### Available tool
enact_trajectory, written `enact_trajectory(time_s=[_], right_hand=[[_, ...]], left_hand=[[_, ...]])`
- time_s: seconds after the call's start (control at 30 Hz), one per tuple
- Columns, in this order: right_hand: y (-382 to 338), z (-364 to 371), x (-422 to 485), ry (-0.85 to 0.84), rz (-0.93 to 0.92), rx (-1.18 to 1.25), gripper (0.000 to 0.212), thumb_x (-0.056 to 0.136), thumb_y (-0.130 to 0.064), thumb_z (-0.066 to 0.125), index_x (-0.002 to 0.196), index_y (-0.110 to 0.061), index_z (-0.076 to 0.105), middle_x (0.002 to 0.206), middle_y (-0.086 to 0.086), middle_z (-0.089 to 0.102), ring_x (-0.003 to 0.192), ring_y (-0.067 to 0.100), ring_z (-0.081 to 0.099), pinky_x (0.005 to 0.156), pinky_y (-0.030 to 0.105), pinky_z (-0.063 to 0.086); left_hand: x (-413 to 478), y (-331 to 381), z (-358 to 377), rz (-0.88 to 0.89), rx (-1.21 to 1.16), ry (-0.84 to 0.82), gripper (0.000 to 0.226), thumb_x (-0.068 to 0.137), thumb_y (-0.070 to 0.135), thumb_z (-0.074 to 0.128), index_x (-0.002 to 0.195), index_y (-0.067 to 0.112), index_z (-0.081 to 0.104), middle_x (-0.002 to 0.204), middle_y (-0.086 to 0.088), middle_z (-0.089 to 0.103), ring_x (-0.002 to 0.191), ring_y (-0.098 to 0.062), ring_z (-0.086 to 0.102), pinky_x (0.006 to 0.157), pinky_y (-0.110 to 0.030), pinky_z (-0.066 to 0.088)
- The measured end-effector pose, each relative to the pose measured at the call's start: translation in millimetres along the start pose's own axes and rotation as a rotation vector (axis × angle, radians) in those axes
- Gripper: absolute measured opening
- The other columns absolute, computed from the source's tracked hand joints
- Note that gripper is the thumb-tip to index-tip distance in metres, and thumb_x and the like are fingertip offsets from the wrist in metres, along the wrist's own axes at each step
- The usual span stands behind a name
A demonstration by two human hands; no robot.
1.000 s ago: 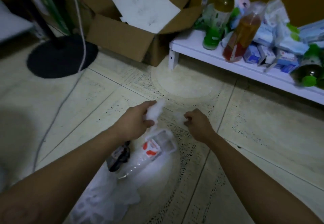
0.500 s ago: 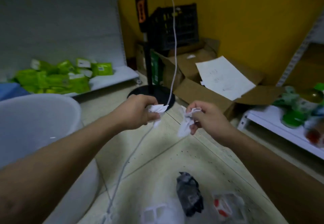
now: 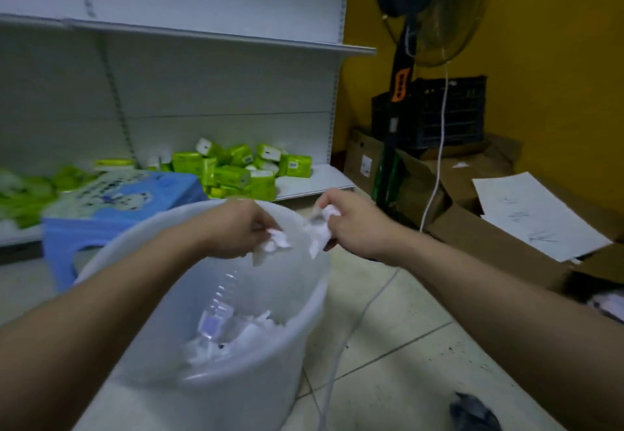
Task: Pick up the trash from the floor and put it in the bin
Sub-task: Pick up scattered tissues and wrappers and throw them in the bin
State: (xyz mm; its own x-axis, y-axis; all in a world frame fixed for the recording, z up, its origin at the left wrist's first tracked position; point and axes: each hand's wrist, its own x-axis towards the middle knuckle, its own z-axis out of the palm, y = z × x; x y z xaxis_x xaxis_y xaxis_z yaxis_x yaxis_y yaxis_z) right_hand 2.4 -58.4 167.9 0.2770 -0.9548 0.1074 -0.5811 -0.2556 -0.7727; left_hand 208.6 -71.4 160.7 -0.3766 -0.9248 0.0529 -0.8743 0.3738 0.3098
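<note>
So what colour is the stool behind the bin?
Blue stool, seen in the head view beyond the bin.

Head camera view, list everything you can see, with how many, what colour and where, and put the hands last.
bin: one, translucent white, centre foreground, trash inside
plastic bottle: one, clear, inside bin
tissue packs: many, green, bottom shelf
blue stool: one, behind bin
fan: one, dark, right of the shelving
crate: one, black, on the boxes
cardboard boxes: several, brown, right
paper sheet: one, white, on a box
dark wrapper: one, floor, bottom right
left hand: holds white paper scrap above bin
right hand: holds white paper wad near bin rim
</note>
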Motion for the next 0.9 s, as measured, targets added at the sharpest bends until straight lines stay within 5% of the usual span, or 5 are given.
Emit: enact_trajectory(time_s=[0.13, 0.2, 0.3, 0.57, 0.9], right_hand=[[9, 62, 20, -0.196, -0.131, -0.401, 0.03, 0.086, -0.022, 0.058, 0.115, -0.026, 0.062, 0.125, 0.002, 0.058, 0.122, 0.024, 0.052, 0.097, 0.027, 0.041], [23, 79, 21, -0.319, -0.155, -0.649, 0.053, 0.085, -0.042, 0.059, 0.136, -0.036, 0.046, 0.154, -0.001, 0.033, 0.141, 0.022, 0.03, 0.115, 0.045, 0.02], [39, 70, 18, -0.261, -0.149, -0.7, 0.063, 0.086, -0.052, 0.055, 0.143, -0.042, 0.031, 0.16, -0.002, 0.02, 0.146, 0.017, 0.017, 0.116, 0.055, 0.005], [88, -24, -7, -0.149, 0.015, -0.85, 0.079, 0.086, -0.054, 0.054, 0.15, -0.039, 0.01, 0.161, 0.0, 0.016, 0.147, 0.024, 0.016, 0.12, 0.051, 0.008], [247, -80, -109, -0.438, 0.376, -0.873, 0.078, 0.088, -0.047, 0.057, 0.151, -0.025, 0.016, 0.152, 0.01, 0.03, 0.134, 0.03, 0.038, 0.108, 0.041, 0.037]], left_hand=[[-19, -39, 11, -0.156, 0.101, -0.062, 0.025, 0.085, 0.022, 0.056, 0.106, 0.026, 0.07, 0.097, 0.001, 0.073, 0.07, -0.005, 0.06, 0.071, -0.019, 0.045], [-23, -49, 20, -0.202, 0.17, -0.133, 0.043, 0.087, 0.032, 0.058, 0.129, 0.029, 0.054, 0.128, -0.004, 0.062, 0.107, -0.02, 0.059, 0.093, -0.028, 0.044], [-21, -44, 37, -0.159, 0.271, -0.201, 0.069, 0.087, 0.051, 0.054, 0.147, 0.03, 0.026, 0.155, -0.009, 0.026, 0.141, -0.029, 0.027, 0.113, -0.042, 0.029], [9, 52, 68, 0.184, 0.107, 0.001, 0.064, 0.087, 0.055, 0.05, 0.142, 0.026, 0.037, 0.149, 0.0, 0.04, 0.137, -0.019, 0.034, 0.112, -0.038, 0.032], [64, 185, 180, 0.312, 0.207, -0.266, 0.057, 0.088, 0.052, 0.051, 0.137, 0.026, 0.041, 0.138, -0.003, 0.05, 0.125, -0.024, 0.046, 0.098, -0.04, 0.043]])
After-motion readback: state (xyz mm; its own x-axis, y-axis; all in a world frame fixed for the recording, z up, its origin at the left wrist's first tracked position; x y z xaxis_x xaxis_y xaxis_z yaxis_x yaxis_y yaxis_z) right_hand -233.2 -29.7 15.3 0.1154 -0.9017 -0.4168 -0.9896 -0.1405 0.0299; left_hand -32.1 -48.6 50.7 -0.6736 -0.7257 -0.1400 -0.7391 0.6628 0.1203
